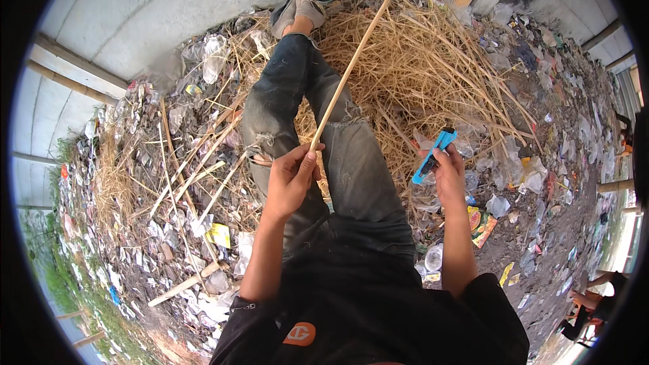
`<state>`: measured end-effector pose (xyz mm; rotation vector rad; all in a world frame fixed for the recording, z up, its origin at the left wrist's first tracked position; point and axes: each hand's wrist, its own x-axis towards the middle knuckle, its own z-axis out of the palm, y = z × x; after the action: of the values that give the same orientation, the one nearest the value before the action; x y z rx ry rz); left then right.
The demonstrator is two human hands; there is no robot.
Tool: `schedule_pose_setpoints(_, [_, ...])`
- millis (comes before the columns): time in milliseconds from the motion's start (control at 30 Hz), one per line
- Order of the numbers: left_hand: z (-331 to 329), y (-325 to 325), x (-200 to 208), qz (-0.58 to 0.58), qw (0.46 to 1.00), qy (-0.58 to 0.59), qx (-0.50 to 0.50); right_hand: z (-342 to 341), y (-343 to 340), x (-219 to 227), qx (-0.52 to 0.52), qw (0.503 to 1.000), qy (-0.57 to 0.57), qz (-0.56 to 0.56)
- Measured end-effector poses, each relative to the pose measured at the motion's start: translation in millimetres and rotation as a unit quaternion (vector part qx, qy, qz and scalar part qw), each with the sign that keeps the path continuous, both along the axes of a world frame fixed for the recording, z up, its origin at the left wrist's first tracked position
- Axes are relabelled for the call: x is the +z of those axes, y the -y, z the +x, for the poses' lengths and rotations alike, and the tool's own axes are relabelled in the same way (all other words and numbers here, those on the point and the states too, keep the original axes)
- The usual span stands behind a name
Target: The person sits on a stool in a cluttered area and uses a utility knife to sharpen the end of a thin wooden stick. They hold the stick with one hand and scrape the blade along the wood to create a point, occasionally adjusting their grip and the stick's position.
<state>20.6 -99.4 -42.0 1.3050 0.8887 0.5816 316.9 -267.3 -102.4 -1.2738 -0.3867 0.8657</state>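
My left hand (292, 180) is closed round the lower end of a long, thin bamboo stick (355, 61), which slants up and away to the right above my legs. On the right, my right hand (447, 170) grips a bright blue utility knife (434, 157) with a dark part along its middle. Whether its blade is out I cannot make out. The stick and the knife are apart. Beneath both hands are my outstretched legs in torn dark trousers (365, 169), crossed at the ankles.
A heap of pale shavings and split strips (419, 54) lies beyond and beside my legs. Loose bamboo pieces (179, 182) are scattered at the left. Plastic litter (534, 176) covers the ground. A grey wall (176, 0) stands behind my feet. Another person (598, 304) is at the far right.
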Motion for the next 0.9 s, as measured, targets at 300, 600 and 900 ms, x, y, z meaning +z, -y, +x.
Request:
schedule_pose_setpoints(300, [-46.7,-4.0,3.8,-0.021,0.998,0.03,0.06,-69.3,-119.2,51.9,0.084,0.983,-0.131,0.099])
schedule_pose_setpoints(600, [-41.6,-6.3,-13.1,0.009,0.998,0.024,0.058,-56.8,-102.3,15.9,-0.039,0.919,-0.389,0.05])
schedule_pose_setpoints(900, [-38.9,-3.4,-9.4,0.02,0.998,0.005,0.057,-98.6,-84.7,34.9,0.167,0.924,-0.326,0.11])
